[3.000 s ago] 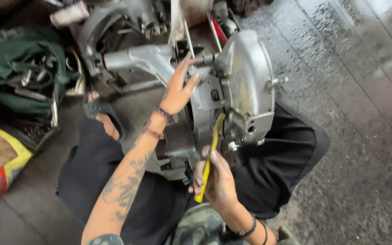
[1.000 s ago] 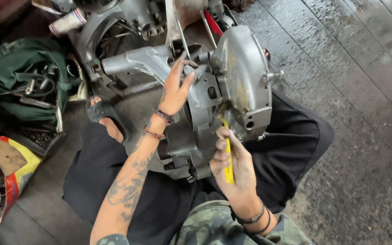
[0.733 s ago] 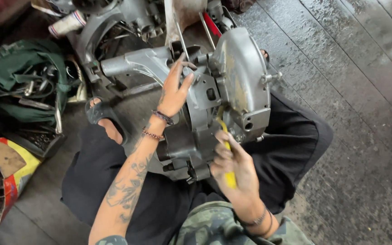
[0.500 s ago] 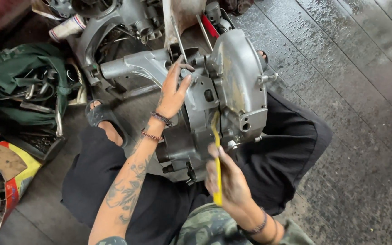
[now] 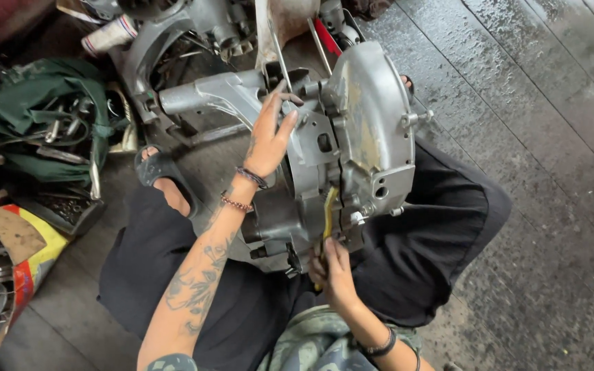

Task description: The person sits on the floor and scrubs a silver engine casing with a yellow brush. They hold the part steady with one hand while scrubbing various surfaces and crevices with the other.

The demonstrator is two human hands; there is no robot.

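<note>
1. Grey metal fills the middle of the view: an engine casing (image 5: 352, 151) stands on its edge between the legs of a person who sits on a dark plank floor (image 5: 551, 137), seen from above.
2. Its rounded side cover (image 5: 372, 117), dull silver with a yellowish stain, faces right; a long cast arm (image 5: 207, 96) juts out to the left.
3. The left hand (image 5: 269, 134) lies flat against the upper left of the casing, fingers spread and open, gripping nothing. Bead bracelets ring the wrist and the forearm is tattooed.
4. The right hand (image 5: 335, 271) is closed around the lower end of a yellow-handled tool (image 5: 326, 216), just below the casing.
5. That tool stands almost upright, its upper end pushed into the seam between the side cover and the main body, near the casing's bottom edge.
6. Black trousers (image 5: 421, 261) spread beneath the engine. A foot in a dark sandal (image 5: 159, 168) shows to the left.
7. Further left on the floor lies a green bag (image 5: 42, 117) stuffed with metal tools, well apart from both hands.
8. Behind the casing sit more grey engine parts (image 5: 194, 27) and a white cylindrical can (image 5: 108, 36).
9. Near the lower left corner lie a piece of brown cardboard (image 5: 8, 230) and a red and yellow item, too unclear to identify.
</note>
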